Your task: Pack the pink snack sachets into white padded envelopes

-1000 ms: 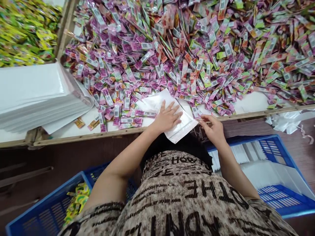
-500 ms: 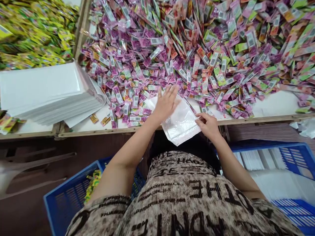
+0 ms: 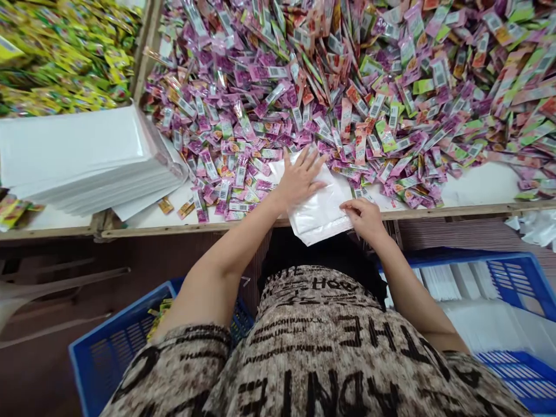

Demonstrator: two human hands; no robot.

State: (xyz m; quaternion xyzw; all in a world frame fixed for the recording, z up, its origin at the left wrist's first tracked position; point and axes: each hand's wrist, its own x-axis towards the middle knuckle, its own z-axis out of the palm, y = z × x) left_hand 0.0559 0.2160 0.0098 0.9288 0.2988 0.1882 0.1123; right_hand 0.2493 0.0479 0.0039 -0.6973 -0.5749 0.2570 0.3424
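A white plastic mailer bag [image 3: 324,205] lies at the table's front edge, its near end sticking out over the edge. My left hand [image 3: 299,178] rests flat across its far part with the fingers spread. At the bag's right side, my right hand [image 3: 365,217] pinches the margin between thumb and fingers. Just beyond the bag begins a wide heap of small purple, pink and green sachets [image 3: 243,124] with barcodes on them. What the bag holds, if anything, cannot be seen.
A thick stack of white bags [image 3: 73,153] stands on the left of the table. Behind it lies a pile of yellow packets [image 3: 56,63], past a wooden divider [image 3: 146,49]. Below the table are a blue crate [image 3: 108,341] at left and another blue crate [image 3: 516,278] with white packages at right.
My left hand has slid a little forward and right over the bag, with its fingers spread wider. The bag has shifted slightly away from me; my right hand still pinches its edge.
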